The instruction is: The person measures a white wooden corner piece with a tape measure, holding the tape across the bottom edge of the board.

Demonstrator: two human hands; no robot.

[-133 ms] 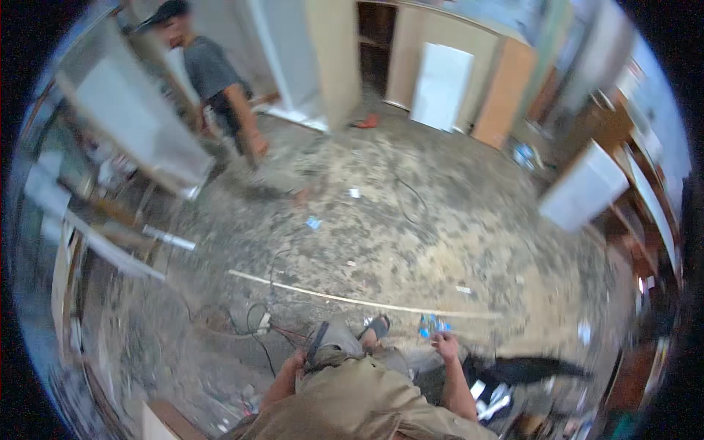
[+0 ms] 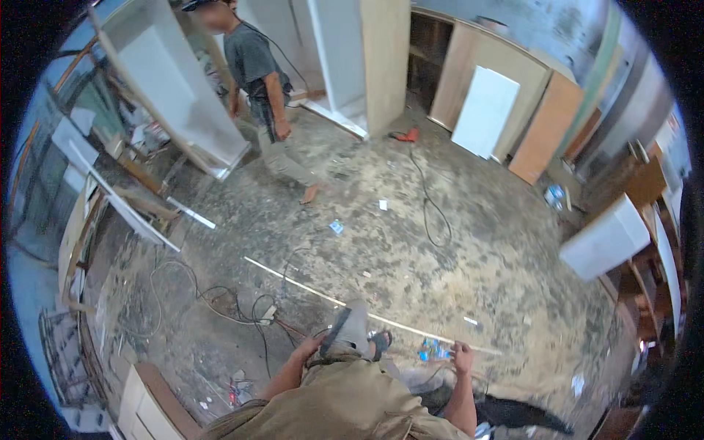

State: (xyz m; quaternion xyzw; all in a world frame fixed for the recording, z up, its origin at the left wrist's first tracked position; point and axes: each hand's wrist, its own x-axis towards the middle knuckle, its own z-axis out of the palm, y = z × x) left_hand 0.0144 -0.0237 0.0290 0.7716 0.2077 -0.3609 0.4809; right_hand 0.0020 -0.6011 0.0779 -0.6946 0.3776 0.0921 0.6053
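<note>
Work state: two cabinets, one pale-sided [image 2: 386, 70] and one with a white interior [image 2: 172, 84], stand upright toward the floor's [image 2: 513, 264] far edge. White panel [image 2: 485, 110] and brown panel [image 2: 546, 126] lean loose along that same edge, to the right. Strip [image 2: 308, 288] lies on the floor, not lifted. No cutting or joining visible at either hand; what remains cannot be read from this view.

Strip: in the near half of the floor, just ahead of the wearer. Long axis slants, one end toward the floor's left edge and farther off, the other toward the right edge and nearer. Lies flat, slim, roughly straight allowing for lens bend.

Left hand [image 2: 308, 349]: beside the left knee, at a dark bar [image 2: 336, 330]. Bar's long axis runs along the leg, upper end pointing away, tilted slightly right. Grip on it cannot be confirmed.

Right hand [image 2: 461, 357]: fingers curled, near the strip's nearer end, beside blue scraps [image 2: 434, 350]. Cannot tell whether the fingertips meet or pinch anything; contact with strip also unclear.

Co-worker [image 2: 257, 81]: mid-stride by the cabinets, well apart.
</note>
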